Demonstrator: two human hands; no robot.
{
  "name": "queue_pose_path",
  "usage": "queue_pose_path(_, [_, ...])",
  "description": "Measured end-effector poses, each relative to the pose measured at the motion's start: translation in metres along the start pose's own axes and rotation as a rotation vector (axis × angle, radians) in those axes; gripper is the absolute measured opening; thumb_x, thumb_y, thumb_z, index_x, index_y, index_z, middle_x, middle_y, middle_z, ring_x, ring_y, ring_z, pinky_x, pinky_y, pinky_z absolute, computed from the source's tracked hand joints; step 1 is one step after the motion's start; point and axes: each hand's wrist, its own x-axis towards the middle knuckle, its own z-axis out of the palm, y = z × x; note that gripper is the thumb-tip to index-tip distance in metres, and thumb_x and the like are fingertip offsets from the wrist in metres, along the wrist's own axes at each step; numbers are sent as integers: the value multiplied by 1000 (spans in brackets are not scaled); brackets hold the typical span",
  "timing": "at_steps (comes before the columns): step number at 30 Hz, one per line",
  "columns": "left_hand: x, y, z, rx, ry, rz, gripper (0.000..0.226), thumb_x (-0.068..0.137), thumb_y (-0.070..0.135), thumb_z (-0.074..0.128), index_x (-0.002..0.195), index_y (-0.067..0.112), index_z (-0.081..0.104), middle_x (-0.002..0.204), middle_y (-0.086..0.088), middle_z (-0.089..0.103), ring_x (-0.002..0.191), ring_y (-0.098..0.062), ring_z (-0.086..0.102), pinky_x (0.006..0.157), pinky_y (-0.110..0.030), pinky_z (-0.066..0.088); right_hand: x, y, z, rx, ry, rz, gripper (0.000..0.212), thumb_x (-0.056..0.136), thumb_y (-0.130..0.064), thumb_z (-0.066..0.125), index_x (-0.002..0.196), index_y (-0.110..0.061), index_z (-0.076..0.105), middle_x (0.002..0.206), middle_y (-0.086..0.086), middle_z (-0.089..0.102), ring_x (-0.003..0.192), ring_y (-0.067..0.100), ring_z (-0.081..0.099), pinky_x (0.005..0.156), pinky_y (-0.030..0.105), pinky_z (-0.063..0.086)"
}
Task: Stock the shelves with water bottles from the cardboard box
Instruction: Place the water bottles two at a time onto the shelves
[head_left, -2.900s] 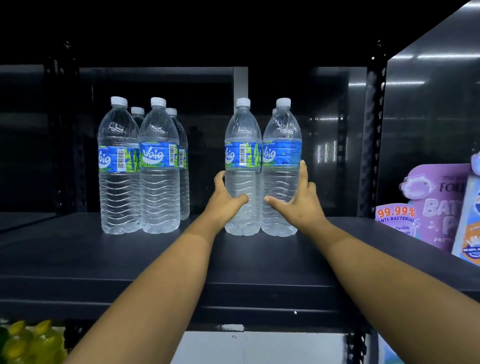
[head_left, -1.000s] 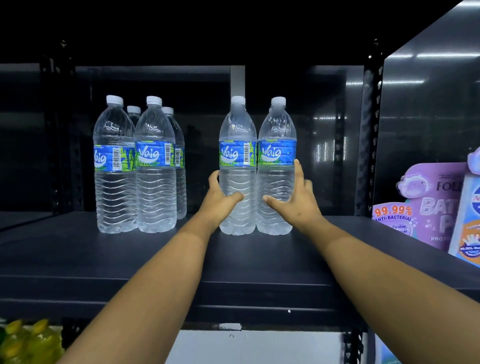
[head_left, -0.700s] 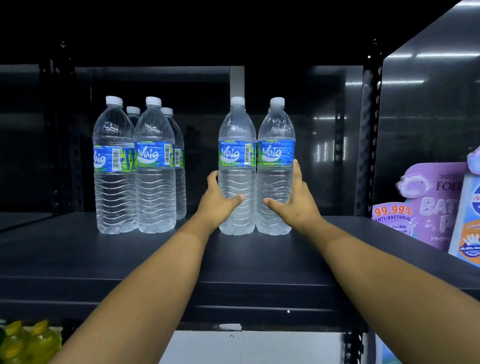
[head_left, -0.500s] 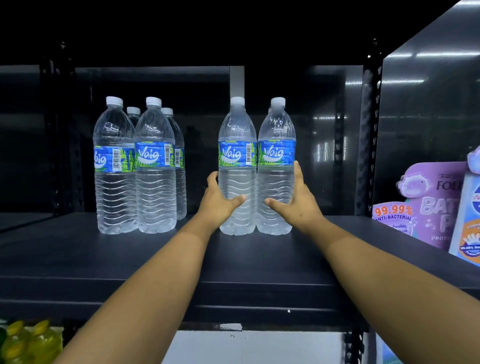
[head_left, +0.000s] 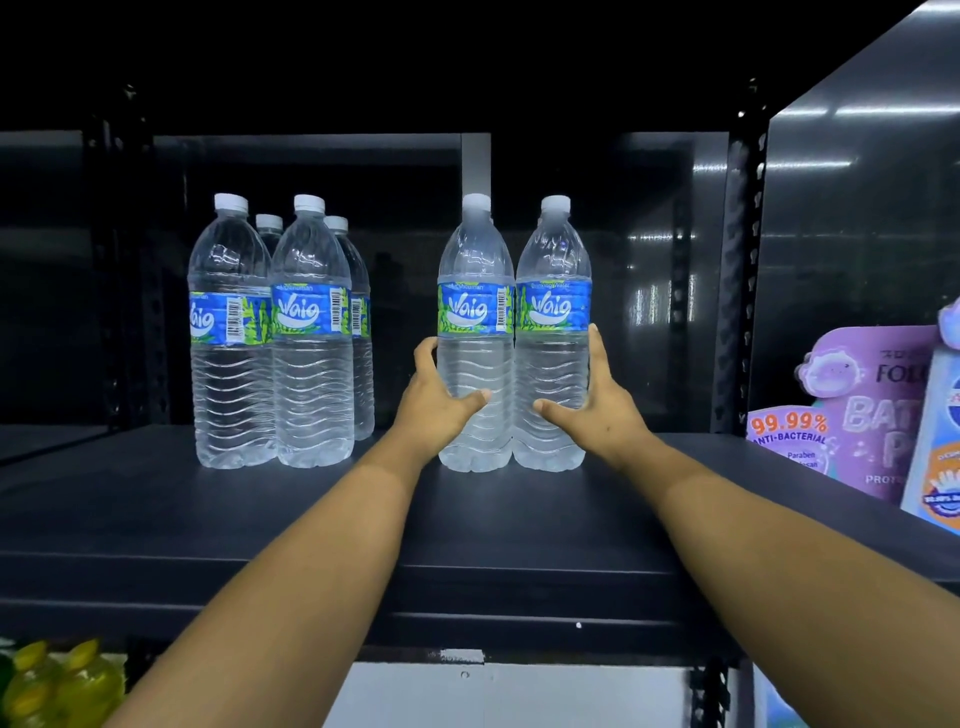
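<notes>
Dark metal rack, glossy black side panel w/ ceiling-light reflections.

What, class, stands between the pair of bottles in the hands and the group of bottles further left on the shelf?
Nothing visible. Bare shelf lies between the held pair and the left group. The left hand and right hand grip the pair's outer sides.

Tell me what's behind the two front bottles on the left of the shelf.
Two more bottles: their caps show over the front pair. Their bodies are mostly covered.
</notes>
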Motion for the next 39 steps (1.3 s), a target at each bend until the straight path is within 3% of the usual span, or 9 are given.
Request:
queue_pose_path(6, [2, -3, 1, -43, -38, -68, 98, 71, 34, 79, 144, 41, 14, 137, -3, 51, 120, -22, 55, 105, -46, 45, 0, -3, 5, 1, 28, 12, 119, 76, -38, 81, 153, -38, -10, 146, 6, 39, 133, 20, 41, 103, 28, 33])
queue_pose_path(9, [1, -3, 3, -67, -107, -70, 103, 71, 25, 77, 146, 41, 9, 136, 1, 52, 120, -19, 55, 106, -44, 44, -1, -6, 6, -23, 37, 21, 123, 73, -38, 83, 153, -37, -10, 143, 12, 36, 122, 17, 39, 94, 24, 29])
queue_pose_path(13, [2, -7, 3, -42, -114, -32, 100, 79, 16, 77, 147, 36, 8, 135, 1, 53, 119, -18, 56, 104, -39, 45, 1, -1, 6, -41, 28, 5, 122, 73, -36, 83, 153, -38, -10, 148, 7, 38, 130, 19, 42, 99, 27, 34])
queue_pose_path(18, [0, -4, 3, 45, -66, 2, 98, 74, 27, 82, 141, 41, 11, 136, -4, 49, 122, -22, 53, 105, -43, 43, 3, 3, -2, 46, -17, 17, 116, 76, -30, 82, 152, -43, -4, 137, -14, 54, 124, 11, 53, 97, 23, 37])
queue_pose_path(21, [-3, -2, 2, 38, -75, -3, 101, 68, 34, 82, 139, 46, 11, 138, -5, 47, 123, -23, 51, 107, -47, 42, 3, 4, -2, 73, -20, 20, 116, 75, -29, 83, 152, -43, -2, 134, -15, 56, 122, 10, 54, 98, 23, 39])
queue_pose_path(26, [-4, 2, 2, -14, -55, -30, 101, 63, 40, 74, 142, 45, 11, 139, -3, 48, 122, -22, 52, 107, -45, 42, 0, -6, 1, -32, 82, -55, 114, 75, -35, 82, 153, -40, -1, 141, 3, 36, 123, 10, 43, 99, 24, 33])
queue_pose_path(31, [-3, 3, 1, 13, -16, 53, 90, 84, 16, 70, 149, 33, 10, 137, 1, 52, 120, -21, 54, 101, -36, 43, -1, -13, 11, -179, 134, -173, 111, 76, -34, 81, 155, -35, 2, 146, 3, 25, 125, 20, 46, 101, 33, 43])
queue_pose_path(35, [-2, 3, 1, 65, 14, 84, 88, 84, 16, 72, 147, 30, 13, 137, -1, 53, 120, -22, 54, 100, -36, 44, -2, -13, 9, -124, 121, -174, 103, 81, -23, 77, 155, -34, 6, 148, 2, 26, 116, 6, 41, 93, 19, 33])
queue_pose_path(39, [-2, 3, 3, 86, 30, 80, 88, 82, 21, 74, 146, 32, 14, 135, -5, 53, 122, -24, 52, 103, -41, 43, -1, -11, 1, -31, 96, -151, 101, 83, -19, 76, 155, -34, 8, 154, 0, 26, 129, 2, 31, 99, 15, 25])
